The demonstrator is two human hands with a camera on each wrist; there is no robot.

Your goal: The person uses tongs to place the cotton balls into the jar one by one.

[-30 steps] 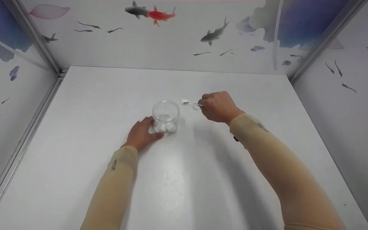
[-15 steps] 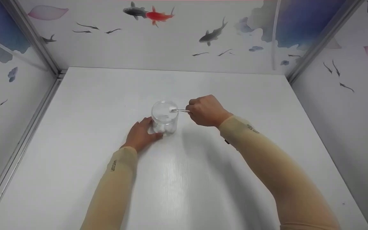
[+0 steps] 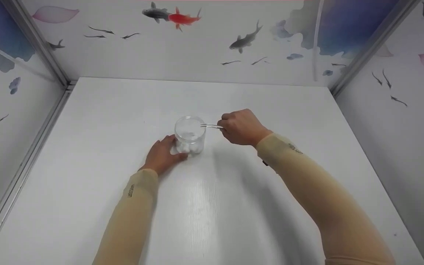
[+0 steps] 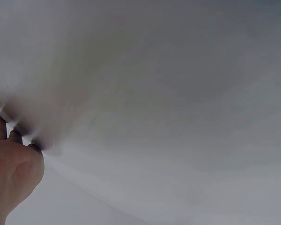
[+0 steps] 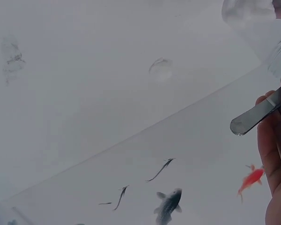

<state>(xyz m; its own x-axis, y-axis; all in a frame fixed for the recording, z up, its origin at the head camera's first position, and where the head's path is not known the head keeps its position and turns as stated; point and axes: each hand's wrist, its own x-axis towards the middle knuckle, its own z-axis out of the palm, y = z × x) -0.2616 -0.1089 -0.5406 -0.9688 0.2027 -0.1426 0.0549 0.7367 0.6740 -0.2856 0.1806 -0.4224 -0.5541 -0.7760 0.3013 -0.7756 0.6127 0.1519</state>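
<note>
While the left hand (image 3: 162,156) curls round the clear jar (image 3: 190,134) at mid-table and the right hand (image 3: 242,127) pinches tweezers (image 3: 211,126) at the jar's rim, cotton-ball loading appears underway; fetching another ball likely follows.

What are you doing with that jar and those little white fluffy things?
A person is working at a white table. The left hand holds a clear jar steady at its base; the jar stands upright with no lid and has white cotton balls at the bottom. The right hand pinches metal tweezers, with their tips over the jar's open mouth. Whether the tips hold anything is too small to tell.
</note>
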